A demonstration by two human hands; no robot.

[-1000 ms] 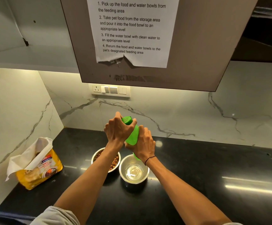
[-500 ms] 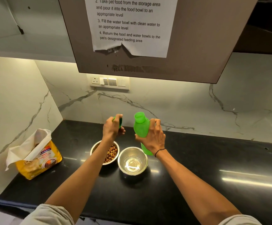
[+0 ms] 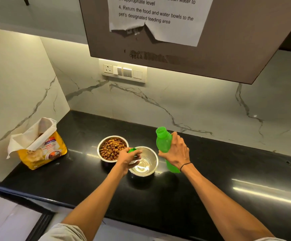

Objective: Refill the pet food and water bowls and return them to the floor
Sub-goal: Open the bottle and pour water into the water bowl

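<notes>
The black countertop (image 3: 210, 171) bears the food bowl (image 3: 112, 148), water bowl (image 3: 143, 161) and yellow food bag (image 3: 40, 148).

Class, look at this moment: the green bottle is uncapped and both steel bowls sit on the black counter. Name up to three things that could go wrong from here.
1. The open green plastic bottle, gripped by the right hand, stands beside the steel water bowl; a hasty tilt could splash the black counter.
2. The steel bowl of brown kibble touches or nearly touches it, so spilled water might wet the food.
3. The left hand holds the green cap above the water bowl; it could drop in.
</notes>
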